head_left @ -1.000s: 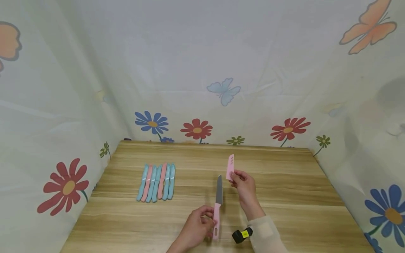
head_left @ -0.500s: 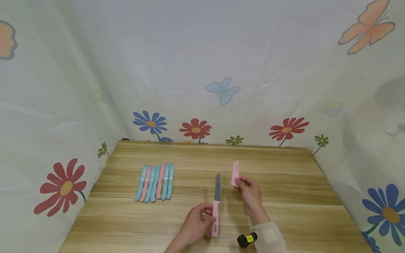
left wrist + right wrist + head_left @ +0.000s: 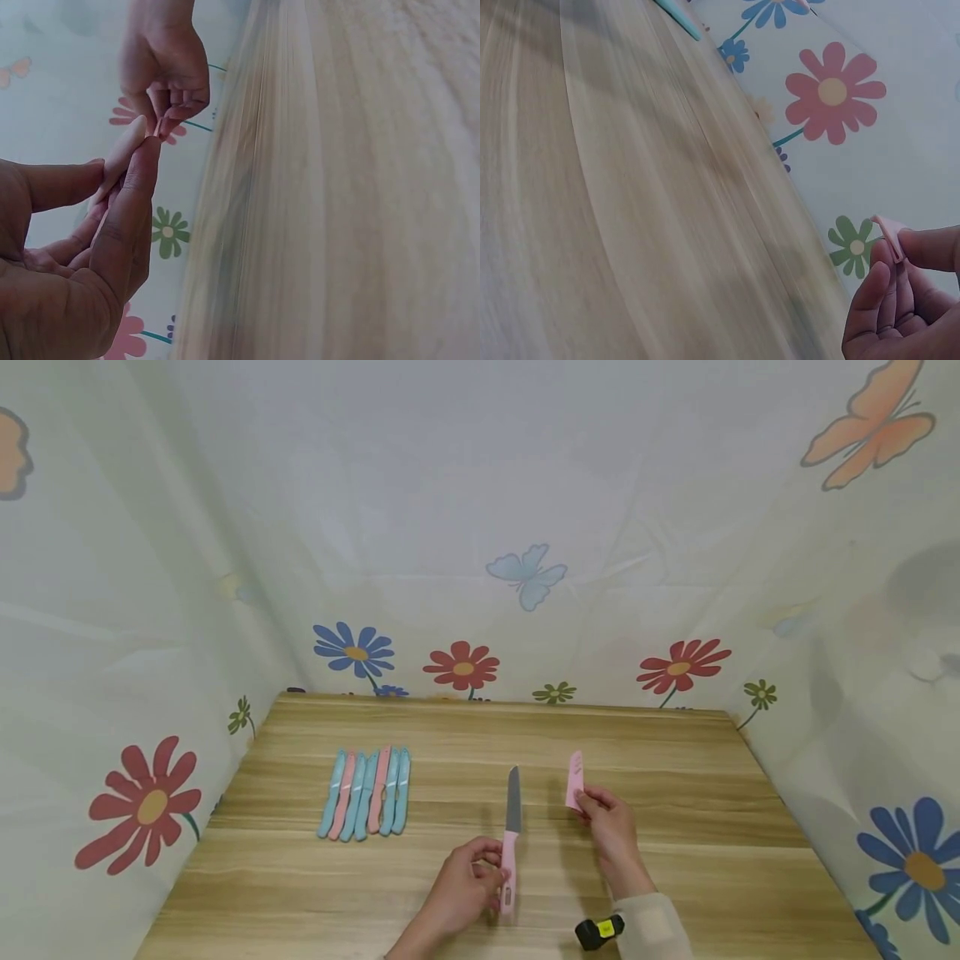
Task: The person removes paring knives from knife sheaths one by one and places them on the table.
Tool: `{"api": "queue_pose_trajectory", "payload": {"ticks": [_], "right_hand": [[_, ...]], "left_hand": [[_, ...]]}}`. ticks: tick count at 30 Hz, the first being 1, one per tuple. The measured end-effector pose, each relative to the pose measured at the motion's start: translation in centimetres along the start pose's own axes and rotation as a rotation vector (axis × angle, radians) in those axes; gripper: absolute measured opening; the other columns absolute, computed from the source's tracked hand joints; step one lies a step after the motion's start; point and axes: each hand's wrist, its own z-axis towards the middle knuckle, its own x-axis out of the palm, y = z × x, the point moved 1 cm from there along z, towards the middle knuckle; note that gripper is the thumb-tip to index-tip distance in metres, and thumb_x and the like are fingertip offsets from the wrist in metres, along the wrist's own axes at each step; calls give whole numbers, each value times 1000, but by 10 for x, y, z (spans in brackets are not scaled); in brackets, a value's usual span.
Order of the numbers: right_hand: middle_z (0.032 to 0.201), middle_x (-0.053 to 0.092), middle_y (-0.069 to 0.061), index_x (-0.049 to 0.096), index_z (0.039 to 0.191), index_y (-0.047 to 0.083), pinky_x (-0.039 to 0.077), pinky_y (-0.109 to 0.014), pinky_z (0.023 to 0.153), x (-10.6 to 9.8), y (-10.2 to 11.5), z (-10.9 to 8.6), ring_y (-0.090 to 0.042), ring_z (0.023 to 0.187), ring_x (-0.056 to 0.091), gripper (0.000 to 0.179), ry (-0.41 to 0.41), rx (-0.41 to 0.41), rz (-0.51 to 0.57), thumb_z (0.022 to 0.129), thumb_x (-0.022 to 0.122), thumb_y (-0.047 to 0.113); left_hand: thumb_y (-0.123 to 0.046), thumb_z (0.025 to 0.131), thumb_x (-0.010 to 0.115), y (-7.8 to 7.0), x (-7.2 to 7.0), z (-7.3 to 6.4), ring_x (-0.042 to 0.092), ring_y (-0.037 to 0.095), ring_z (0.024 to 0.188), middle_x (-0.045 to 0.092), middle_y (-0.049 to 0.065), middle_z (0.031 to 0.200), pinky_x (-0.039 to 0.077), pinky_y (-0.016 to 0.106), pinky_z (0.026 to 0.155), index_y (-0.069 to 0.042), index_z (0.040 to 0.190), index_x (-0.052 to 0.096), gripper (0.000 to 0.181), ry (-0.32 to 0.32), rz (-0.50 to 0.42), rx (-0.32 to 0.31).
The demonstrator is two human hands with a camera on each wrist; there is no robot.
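Observation:
My left hand pinches the pink handle of a knife, whose bare grey blade points away from me. To its right, my right hand pinches a pink blade sheath with slots near its tip, apart from the knife. Seen from the left wrist, the handle lies between thumb and fingers. In the right wrist view the sheath shows edge-on, held between thumb and fingers.
Several sheathed knives, light blue and pink, lie side by side on the left of the wooden table. A black band with a yellow patch is by the right wrist. Flower-patterned cloth surrounds the table.
My right hand has moved right and a little toward me with the sheath, widening the gap from the knife. The left hand and knife have shifted only slightly.

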Motion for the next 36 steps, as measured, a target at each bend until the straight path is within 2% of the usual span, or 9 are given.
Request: {"api": "queue_pose_trajectory", "payload": {"ticks": [23, 30, 36], "right_hand": [[82, 70, 11, 61, 135, -9, 56, -19, 66, -25, -3, 10, -3, 72, 67, 42, -40, 65, -46, 100, 69, 13], [84, 70, 10, 63, 133, -8, 56, -19, 66, -30, -2, 17, -4, 73, 69, 40, -59, 64, -65, 100, 68, 14], [83, 71, 9, 64, 132, -6, 54, -18, 64, -35, -1, 24, -4, 73, 67, 38, -79, 59, -116, 100, 68, 14]], "left_hand": [[0, 95, 69, 5, 1, 4, 67, 18, 82, 64, 10, 106, 64, 37, 61, -1, 124, 64, 30, -3, -56, -11], [-1, 95, 69, 3, 0, 7, 67, 19, 82, 64, 10, 106, 64, 37, 61, -2, 124, 64, 29, -15, -39, -8], [-3, 95, 69, 0, 2, 17, 68, 19, 78, 65, 9, 104, 63, 35, 58, -3, 123, 66, 28, -31, 11, 25]]}}
